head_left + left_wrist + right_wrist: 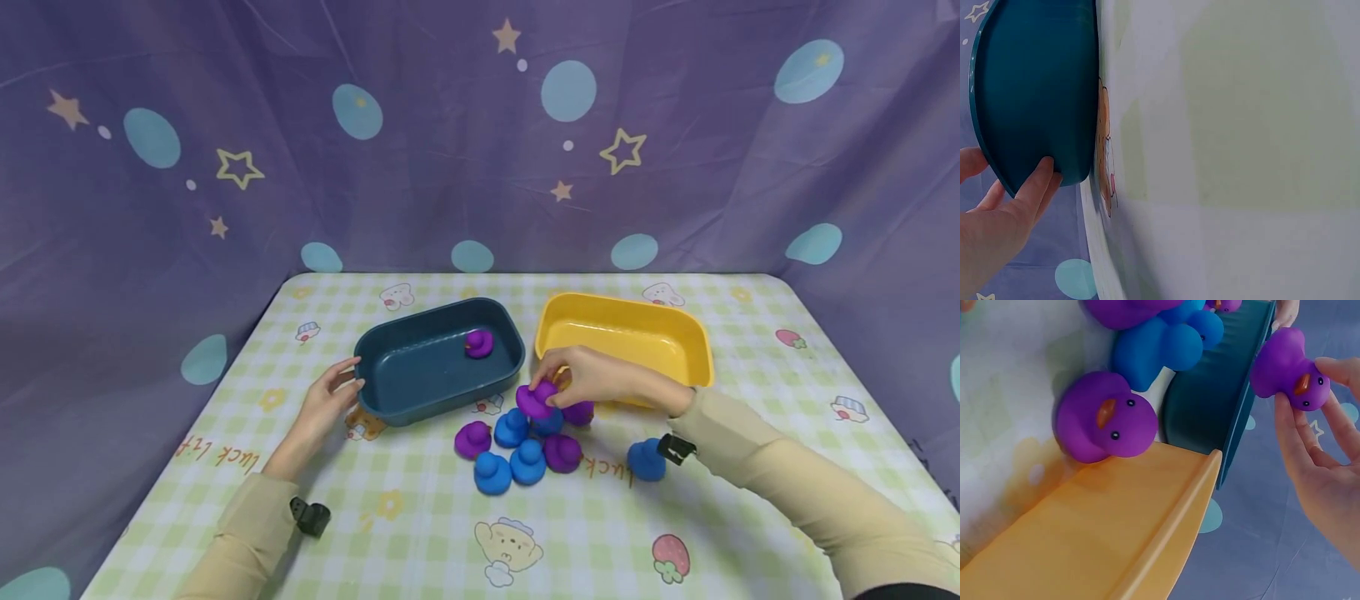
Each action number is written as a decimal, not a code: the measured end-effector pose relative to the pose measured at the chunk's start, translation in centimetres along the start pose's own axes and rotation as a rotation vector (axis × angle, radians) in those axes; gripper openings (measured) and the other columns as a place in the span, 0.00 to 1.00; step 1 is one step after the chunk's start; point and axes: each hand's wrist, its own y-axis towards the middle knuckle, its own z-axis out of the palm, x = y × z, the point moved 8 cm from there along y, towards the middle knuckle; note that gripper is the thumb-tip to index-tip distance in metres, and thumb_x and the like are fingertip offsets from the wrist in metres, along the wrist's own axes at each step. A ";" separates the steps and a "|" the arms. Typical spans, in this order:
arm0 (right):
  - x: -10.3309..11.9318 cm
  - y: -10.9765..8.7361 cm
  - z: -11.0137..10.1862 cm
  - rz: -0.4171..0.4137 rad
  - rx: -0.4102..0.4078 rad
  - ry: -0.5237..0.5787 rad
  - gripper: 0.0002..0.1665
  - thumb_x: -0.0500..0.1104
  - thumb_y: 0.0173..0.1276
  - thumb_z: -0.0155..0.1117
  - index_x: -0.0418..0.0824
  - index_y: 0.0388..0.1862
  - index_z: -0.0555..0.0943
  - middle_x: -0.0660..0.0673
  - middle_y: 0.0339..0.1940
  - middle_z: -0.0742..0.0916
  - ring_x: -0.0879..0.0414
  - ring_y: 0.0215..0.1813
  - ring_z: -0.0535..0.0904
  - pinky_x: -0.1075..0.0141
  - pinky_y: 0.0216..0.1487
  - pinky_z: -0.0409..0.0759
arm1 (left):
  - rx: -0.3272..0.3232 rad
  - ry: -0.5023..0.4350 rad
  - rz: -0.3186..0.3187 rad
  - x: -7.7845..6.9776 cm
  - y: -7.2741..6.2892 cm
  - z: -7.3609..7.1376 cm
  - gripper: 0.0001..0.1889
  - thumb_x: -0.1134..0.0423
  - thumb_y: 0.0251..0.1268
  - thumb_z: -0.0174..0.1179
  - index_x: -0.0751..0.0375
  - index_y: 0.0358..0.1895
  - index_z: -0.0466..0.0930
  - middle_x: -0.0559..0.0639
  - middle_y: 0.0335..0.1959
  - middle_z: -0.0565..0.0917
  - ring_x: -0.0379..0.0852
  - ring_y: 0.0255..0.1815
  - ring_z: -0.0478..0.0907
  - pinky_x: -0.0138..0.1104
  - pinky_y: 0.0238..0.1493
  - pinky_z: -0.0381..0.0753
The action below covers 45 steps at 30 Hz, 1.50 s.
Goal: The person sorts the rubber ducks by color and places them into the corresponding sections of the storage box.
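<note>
My right hand (588,373) pinches a purple rubber duck (534,402) between thumb and fingers, raised over the group of ducks. In the right wrist view the duck (1291,372) shows its orange beak and black eyes. My left hand (322,408) touches the near-left end of the dark teal bin (438,406), its fingers fairly straight. In the left wrist view fingertips (1044,167) rest on the bin's outer wall, close to the rim. One purple duck (478,343) sits inside this bin, toward its right end.
Several blue ducks (492,473) and purple ducks (562,453) cluster on the checked tablecloth (420,533) in front of the bins. A yellow bin (701,346) stands behind my right hand. Another blue duck (645,461) lies apart, under my right wrist. A purple curtain (450,200) hangs behind.
</note>
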 end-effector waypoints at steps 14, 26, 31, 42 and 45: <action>0.5 3.5 -1.1 -0.013 -0.024 0.030 0.12 0.33 0.52 0.63 0.36 0.39 0.81 0.45 0.38 0.81 0.53 0.41 0.76 0.60 0.47 0.77 | -0.002 0.020 0.017 -0.1 0.1 -0.1 0.27 0.61 0.64 0.49 0.59 0.66 0.55 0.64 0.61 0.61 0.53 0.55 0.67 0.39 0.54 0.71; 0.4 6.7 -1.9 -0.015 -0.026 -0.042 0.12 0.33 0.54 0.63 0.35 0.40 0.81 0.43 0.41 0.82 0.50 0.44 0.75 0.64 0.47 0.77 | 0.009 -0.007 0.034 -0.5 0.0 0.1 0.26 0.62 0.65 0.49 0.62 0.65 0.56 0.64 0.60 0.63 0.49 0.53 0.69 0.24 0.45 0.73; 0.0 7.7 -1.6 -0.024 -0.012 -0.087 0.12 0.32 0.54 0.62 0.34 0.40 0.81 0.42 0.42 0.82 0.50 0.46 0.77 0.67 0.47 0.76 | 0.012 -0.016 0.026 -0.6 0.0 0.2 0.26 0.63 0.65 0.48 0.62 0.65 0.55 0.64 0.60 0.62 0.52 0.55 0.67 0.23 0.45 0.73; -1.2 9.5 -0.1 -0.004 0.073 -0.168 0.13 0.30 0.53 0.61 0.33 0.40 0.81 0.41 0.42 0.83 0.50 0.47 0.77 0.67 0.49 0.75 | 0.009 -0.030 0.019 -0.3 -0.1 0.3 0.26 0.63 0.65 0.48 0.61 0.66 0.55 0.64 0.61 0.62 0.55 0.57 0.65 0.25 0.47 0.73; -1.4 9.8 0.4 0.011 0.092 -0.187 0.13 0.30 0.52 0.62 0.34 0.38 0.82 0.42 0.41 0.83 0.52 0.46 0.78 0.68 0.49 0.75 | 0.001 -0.012 0.014 -0.2 -0.1 0.2 0.26 0.62 0.65 0.49 0.61 0.65 0.55 0.63 0.61 0.62 0.51 0.56 0.67 0.25 0.47 0.73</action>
